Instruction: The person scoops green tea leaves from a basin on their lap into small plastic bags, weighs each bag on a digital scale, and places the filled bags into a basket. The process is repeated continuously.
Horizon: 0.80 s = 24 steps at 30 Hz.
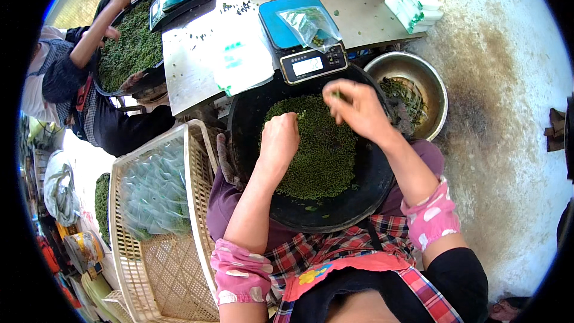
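Observation:
A wide black basin (372,188) rests on my lap, with a heap of small green peppercorns (317,161) in it. Over the heap's left part, my left hand (280,139) is closed, a pale green bit showing at its fingertips. My right hand (357,107), slightly blurred, is above the heap's far right side and pinches a small green piece between thumb and fingers. Just beyond the basin, a blue-topped digital scale (276,17) carries a clear plastic bag (310,27) with some green peppercorns inside. Neither hand touches the scale.
White bags (239,63) lie on the metal table (191,81), left of the scale; another stack (412,3) is at its right edge. A metal bowl (439,93) with plant scraps stands right. Left is a plastic crate (197,203) of filled bags. A co-worker's arm (98,33) reaches over another basin.

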### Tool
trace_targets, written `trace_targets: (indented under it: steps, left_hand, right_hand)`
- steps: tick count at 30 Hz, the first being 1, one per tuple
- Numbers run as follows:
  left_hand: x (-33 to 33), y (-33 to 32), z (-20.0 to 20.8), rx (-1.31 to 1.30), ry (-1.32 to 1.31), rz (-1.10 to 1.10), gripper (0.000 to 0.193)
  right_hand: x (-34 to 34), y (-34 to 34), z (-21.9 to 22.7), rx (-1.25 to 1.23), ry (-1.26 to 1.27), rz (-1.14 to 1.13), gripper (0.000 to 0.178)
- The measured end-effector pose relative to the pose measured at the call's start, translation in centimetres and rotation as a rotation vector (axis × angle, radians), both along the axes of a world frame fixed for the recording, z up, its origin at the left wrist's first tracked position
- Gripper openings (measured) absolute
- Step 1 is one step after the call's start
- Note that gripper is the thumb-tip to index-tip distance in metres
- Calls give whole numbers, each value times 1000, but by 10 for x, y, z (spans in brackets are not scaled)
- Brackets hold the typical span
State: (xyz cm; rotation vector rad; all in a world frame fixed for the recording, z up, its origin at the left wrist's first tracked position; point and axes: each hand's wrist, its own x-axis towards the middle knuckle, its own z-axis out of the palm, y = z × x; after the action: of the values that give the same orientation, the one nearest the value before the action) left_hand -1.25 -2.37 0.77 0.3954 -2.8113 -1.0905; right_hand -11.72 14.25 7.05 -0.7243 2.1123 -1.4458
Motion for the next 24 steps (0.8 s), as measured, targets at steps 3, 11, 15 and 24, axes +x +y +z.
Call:
trace_targets:
  steps: [3, 11, 15, 24]
  left_hand:
    - [4, 5, -8, 34, 48, -33, 11]
    - [4, 5, -11, 82, 122, -80, 8]
    - [1, 9, -2, 135, 173, -78, 9]
    - [1, 8, -9, 317, 77, -33, 26]
  right_hand:
    - [-36, -37, 25, 94, 650, -87, 30]
    - [-32, -39, 8, 28, 781, -136, 30]
    - [11, -9, -36, 4, 474, -3, 27]
    - [43, 1, -59, 59, -37, -22, 22]
